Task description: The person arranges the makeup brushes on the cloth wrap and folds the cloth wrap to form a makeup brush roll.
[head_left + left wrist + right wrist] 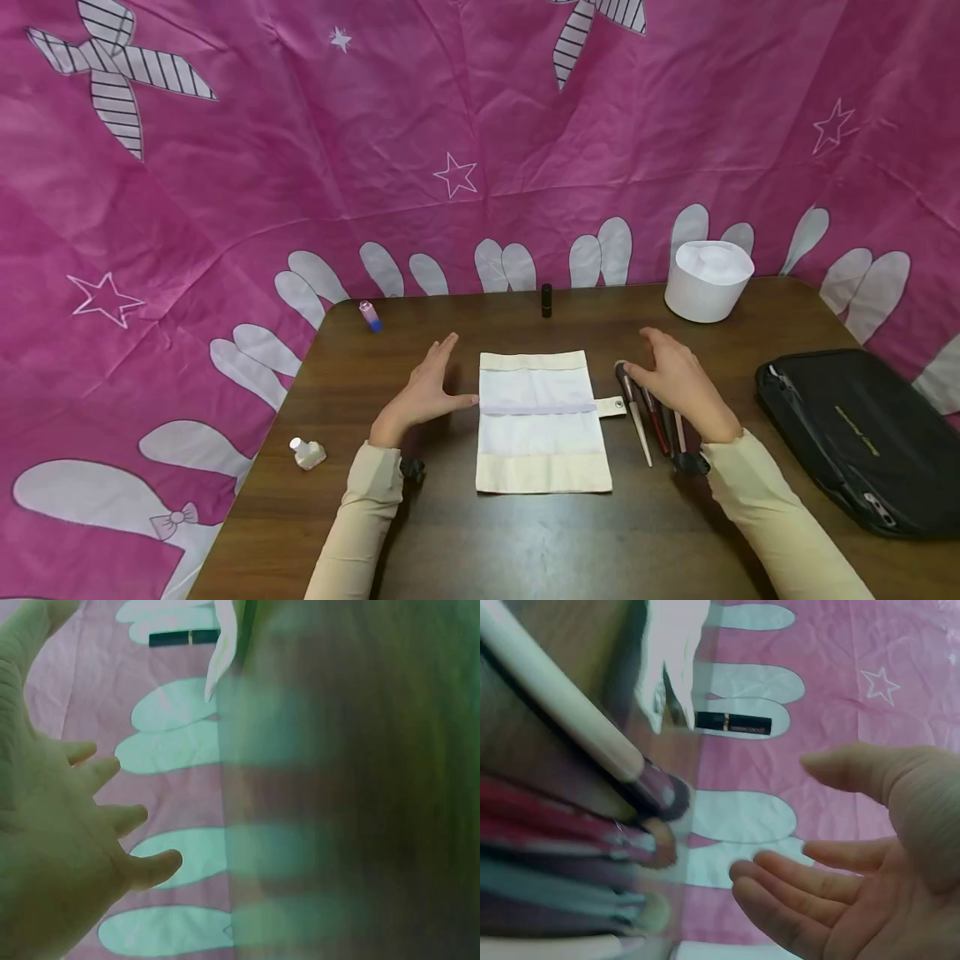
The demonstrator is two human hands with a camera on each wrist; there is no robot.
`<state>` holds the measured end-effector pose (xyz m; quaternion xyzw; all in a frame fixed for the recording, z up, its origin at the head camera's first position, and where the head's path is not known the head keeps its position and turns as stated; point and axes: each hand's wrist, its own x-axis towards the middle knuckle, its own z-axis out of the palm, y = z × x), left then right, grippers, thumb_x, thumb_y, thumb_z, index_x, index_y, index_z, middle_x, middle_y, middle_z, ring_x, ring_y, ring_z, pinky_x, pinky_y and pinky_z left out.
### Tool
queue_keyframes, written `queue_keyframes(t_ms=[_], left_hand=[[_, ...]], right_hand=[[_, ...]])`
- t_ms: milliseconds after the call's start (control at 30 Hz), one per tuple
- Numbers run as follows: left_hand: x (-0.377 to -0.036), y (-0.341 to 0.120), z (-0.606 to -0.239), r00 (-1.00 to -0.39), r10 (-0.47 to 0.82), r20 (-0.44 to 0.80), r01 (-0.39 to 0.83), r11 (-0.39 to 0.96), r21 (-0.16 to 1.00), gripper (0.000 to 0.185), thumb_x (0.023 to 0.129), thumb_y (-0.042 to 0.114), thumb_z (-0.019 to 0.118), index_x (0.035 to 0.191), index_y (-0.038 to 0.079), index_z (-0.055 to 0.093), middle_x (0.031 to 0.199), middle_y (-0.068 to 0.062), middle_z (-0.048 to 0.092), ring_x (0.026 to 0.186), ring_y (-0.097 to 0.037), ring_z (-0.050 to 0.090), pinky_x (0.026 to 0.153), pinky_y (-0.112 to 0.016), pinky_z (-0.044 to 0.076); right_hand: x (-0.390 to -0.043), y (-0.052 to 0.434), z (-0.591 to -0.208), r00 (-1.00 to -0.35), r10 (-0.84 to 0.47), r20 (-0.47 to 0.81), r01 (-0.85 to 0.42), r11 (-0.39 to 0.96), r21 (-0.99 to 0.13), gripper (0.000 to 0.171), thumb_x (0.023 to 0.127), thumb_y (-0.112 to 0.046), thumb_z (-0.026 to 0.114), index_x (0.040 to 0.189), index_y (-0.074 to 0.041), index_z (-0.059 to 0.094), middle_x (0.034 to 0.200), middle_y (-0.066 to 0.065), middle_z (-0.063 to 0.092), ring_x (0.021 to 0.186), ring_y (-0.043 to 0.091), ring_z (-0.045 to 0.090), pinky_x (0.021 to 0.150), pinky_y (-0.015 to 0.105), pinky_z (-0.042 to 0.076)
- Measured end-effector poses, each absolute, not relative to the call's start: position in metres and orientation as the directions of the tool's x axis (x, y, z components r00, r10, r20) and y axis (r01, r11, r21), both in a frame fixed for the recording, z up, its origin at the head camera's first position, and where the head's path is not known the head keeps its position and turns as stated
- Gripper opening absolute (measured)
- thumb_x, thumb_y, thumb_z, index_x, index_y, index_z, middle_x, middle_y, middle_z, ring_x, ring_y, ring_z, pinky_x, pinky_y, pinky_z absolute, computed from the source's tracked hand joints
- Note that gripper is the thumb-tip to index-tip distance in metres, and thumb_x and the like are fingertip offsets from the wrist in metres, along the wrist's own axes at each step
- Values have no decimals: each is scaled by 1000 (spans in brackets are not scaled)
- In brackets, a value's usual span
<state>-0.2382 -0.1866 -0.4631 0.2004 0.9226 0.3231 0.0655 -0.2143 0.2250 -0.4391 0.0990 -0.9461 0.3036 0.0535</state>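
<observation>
A cream and white fabric roll [542, 421] lies flat and unrolled in the middle of the dark wooden table [525, 542]. My left hand [427, 392] hovers open just left of it, fingers straight [90, 825], holding nothing. My right hand [671, 379] is open over several makeup brushes [652, 412] lying side by side just right of the roll. In the right wrist view the brush heads [649, 817] are close beside my spread fingers [795, 892], which hold nothing.
A black zip case [855, 433] lies at the right. A white round tub [707, 281] stands at the back right, a black lipstick [547, 300] at the back middle, a small pink and blue bottle [370, 316] back left, and a small white bottle [307, 452] near the left edge. Pink cloth hangs behind.
</observation>
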Motion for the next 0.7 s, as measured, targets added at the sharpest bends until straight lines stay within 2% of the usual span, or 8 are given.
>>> queue_keyframes(t_ms=[133,267,367,533,700], left_hand=[[-238,-180,-468,-887,460,-24,342,693,634,113,80,42,84,163,11,14,169,-9,13,154,-37,4,113,-70,11],[-239,-175,-474,-860,506,-60,362,691,626,110,78,40,87,162,9,22,168,-9,18,153,-40,8,112,-72,14],[-240,-173,-476,-846,525,-94,370,705,605,109,77,40,88,161,10,25,168,-8,19,153,-40,10,112,-70,16],[-239,-170,-477,-819,551,-159,375,725,577,107,75,42,89,160,13,30,167,-6,21,153,-39,10,112,-70,16],[-237,-167,-478,-795,566,-217,380,744,550,108,73,44,90,159,13,32,168,-6,18,153,-40,8,112,-70,12]], right_hand=[[-216,218,-445,-978,-164,131,-209,810,-547,54,92,-13,71,134,13,50,105,28,69,90,41,67,76,57,52],[-217,213,-451,-983,-164,79,-180,824,-537,44,90,-8,72,126,12,56,86,16,68,70,28,63,66,49,51],[-217,209,-455,-985,-166,51,-168,838,-519,36,88,-5,71,118,10,59,79,11,64,67,26,59,63,45,49],[-216,201,-458,-982,-180,47,-181,861,-476,25,84,2,69,107,9,61,79,13,63,68,29,59,62,45,48],[-216,196,-461,-983,-179,30,-172,865,-472,19,82,3,70,98,6,61,77,13,60,64,28,56,58,42,45]])
